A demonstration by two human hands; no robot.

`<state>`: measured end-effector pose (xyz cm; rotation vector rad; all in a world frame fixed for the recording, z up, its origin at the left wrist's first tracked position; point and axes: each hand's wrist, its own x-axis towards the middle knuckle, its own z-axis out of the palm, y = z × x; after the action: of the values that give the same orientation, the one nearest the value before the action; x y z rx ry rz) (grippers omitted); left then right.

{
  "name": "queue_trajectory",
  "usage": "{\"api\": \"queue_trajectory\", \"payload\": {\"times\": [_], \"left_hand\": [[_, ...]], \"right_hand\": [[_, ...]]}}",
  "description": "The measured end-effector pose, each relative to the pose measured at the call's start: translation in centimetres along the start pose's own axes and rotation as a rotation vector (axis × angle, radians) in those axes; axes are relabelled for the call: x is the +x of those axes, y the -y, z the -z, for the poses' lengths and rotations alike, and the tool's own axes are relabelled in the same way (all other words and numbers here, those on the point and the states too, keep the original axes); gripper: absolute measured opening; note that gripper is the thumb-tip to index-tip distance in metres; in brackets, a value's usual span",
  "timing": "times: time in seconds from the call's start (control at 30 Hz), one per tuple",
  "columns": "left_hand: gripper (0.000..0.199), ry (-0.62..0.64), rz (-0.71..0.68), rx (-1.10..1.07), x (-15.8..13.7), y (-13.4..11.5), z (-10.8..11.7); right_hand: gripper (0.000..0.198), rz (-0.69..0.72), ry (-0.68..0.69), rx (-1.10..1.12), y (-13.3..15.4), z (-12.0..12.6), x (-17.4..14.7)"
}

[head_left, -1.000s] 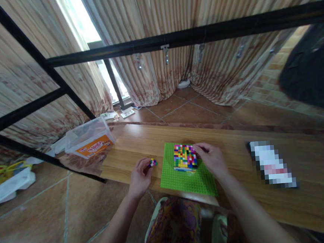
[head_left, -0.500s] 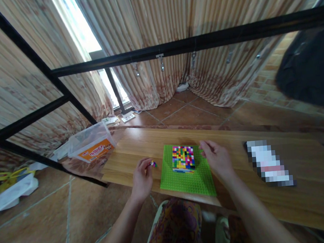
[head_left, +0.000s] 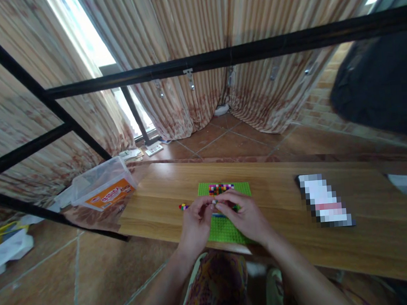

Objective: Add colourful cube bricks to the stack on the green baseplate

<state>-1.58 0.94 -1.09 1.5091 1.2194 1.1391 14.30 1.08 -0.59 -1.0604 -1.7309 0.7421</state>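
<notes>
My left hand (head_left: pixel 196 221) and my right hand (head_left: pixel 242 214) meet fingertip to fingertip above a green studded baseplate (head_left: pixel 227 233). Pinched between them is a small pale toy brick (head_left: pixel 214 202), its exact shape too small to tell. Behind the fingers a block of many-coloured toy bricks (head_left: pixel 221 187) stands on the baseplate, and my hands cover most of it. A few loose coloured toy bricks (head_left: pixel 183 206) lie on the wooden table, just left of my left hand.
A phone (head_left: pixel 325 200) with a blurred-out screen lies to the right on the wooden table (head_left: pixel 269 178). Beyond the table's left end is a clear plastic box (head_left: pixel 103 186) with an orange label. A black metal bar (head_left: pixel 203 61) crosses in front of the curtains.
Both hands have come together over the brick block, the left moving right and the right moving left. Loose bricks that were at the left fingertips now lie apart from them. The view has shifted slightly.
</notes>
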Motion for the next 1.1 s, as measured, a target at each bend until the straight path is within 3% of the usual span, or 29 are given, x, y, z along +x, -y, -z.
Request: {"api": "queue_trajectory", "payload": {"times": [0.17, 0.63, 0.87, 1.1], "left_hand": [[0.018, 0.025, 0.033, -0.15, 0.1, -0.4, -0.5], [0.022, -0.052, 0.007, -0.024, 0.5, 0.3, -1.3], [0.015, -0.215, 0.005, 0.077, 1.8, 1.9, 0.2], [0.012, -0.238, -0.031, 0.019, 3.5, 4.0, 0.3]], "right_hand": [[0.014, -0.024, -0.007, 0.027, -0.3, -0.3, 0.1], [0.016, 0.068, -0.121, -0.072, -0.6, -0.7, -0.2], [0.016, 0.004, -0.293, -0.12, -0.8, 0.9, 0.2], [0.018, -0.001, -0.341, -0.116, -1.0, 1.5, 0.3]]}}
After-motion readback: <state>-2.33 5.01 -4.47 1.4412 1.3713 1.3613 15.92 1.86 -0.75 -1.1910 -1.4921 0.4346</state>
